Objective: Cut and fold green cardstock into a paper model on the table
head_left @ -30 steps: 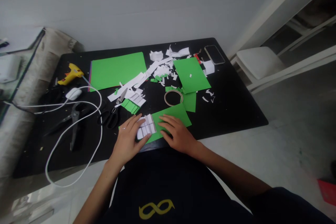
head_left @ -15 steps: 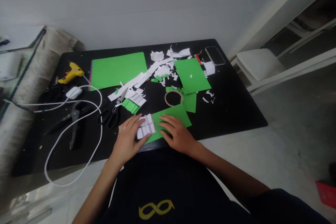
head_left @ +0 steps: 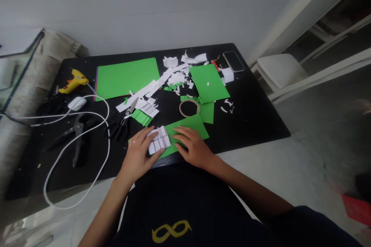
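At the near edge of the black table point(head_left: 255, 123), my left hand point(head_left: 136, 156) lies flat with fingers spread, touching a block of white paper strips point(head_left: 158, 141) stuck on a green paper sheet point(head_left: 191, 125). My right hand point(head_left: 194, 147) rests flat on that same green sheet, just right of the strips, fingers stretched out. Neither hand grips anything.
Black scissors point(head_left: 121, 123), a tape ring point(head_left: 189, 107), pliers point(head_left: 77, 133), a yellow glue gun point(head_left: 72, 81) with a white cable point(head_left: 87, 154), larger green sheets point(head_left: 127, 77), white scraps point(head_left: 174, 73) and a phone point(head_left: 233, 61) lie on the table. A white chair point(head_left: 279, 70) stands to the right.
Both hands stay pressed on the paper; the view has shifted slightly, so everything sits a little further left.
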Available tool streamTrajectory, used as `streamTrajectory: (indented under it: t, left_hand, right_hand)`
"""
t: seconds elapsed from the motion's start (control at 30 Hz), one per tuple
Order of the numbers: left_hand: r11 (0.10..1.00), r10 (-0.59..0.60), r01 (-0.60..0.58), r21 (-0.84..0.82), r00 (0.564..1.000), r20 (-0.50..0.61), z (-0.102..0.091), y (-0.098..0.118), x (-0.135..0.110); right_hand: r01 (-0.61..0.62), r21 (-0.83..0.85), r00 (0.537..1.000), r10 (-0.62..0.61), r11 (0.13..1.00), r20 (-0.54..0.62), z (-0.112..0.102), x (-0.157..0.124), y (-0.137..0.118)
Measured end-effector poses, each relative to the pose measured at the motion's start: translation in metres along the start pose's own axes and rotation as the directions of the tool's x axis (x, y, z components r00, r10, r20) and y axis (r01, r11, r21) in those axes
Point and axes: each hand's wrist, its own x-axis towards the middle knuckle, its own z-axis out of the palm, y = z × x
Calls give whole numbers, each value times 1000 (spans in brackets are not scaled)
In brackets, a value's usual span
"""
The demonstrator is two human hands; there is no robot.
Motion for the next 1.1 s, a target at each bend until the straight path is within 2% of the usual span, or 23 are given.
streamTrajectory:
  t: [0.27, 1.1]
  left_hand:
    - [1000, -12, 12, 12, 1000, 24, -3, 1, -1]
    - [1000, -13, 13, 22, 1000, 0, -1, 1, 1]
  right_hand:
    - [1, -10, 1000, -1, 1000, -1, 0, 0, 0]
    - [0, -9, 1000, 0, 1000, -2, 1, 0, 0]
